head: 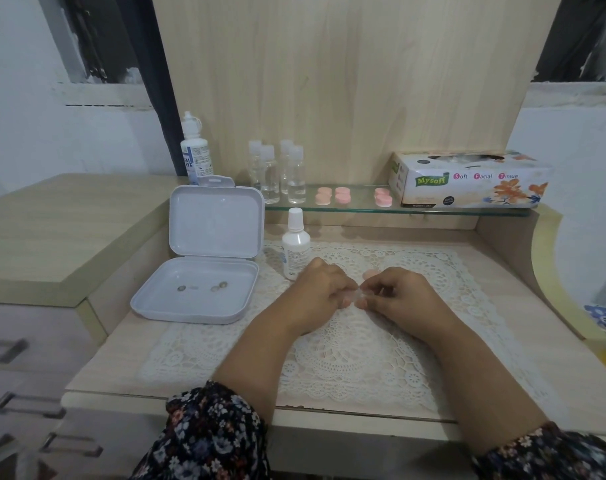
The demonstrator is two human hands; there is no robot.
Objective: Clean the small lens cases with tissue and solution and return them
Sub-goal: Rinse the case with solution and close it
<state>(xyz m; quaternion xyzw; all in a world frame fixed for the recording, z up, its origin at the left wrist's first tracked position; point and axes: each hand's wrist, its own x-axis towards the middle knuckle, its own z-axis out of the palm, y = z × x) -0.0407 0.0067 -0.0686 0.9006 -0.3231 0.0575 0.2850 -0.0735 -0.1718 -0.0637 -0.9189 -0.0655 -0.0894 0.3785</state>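
My left hand and my right hand meet over the lace mat, fingers curled. Together they pinch a small clear lens case, mostly hidden by the fingertips. A pink cap lies on the mat just behind my right hand. A small white solution bottle stands upright right behind my left hand. Several pink lens cases sit on the glass shelf. The tissue box lies at the shelf's right end.
An open white plastic box with a few small lenses inside sits left of the mat. Several clear capped bottles and a tall solution bottle stand at the back left. Drawers with handles are at lower left.
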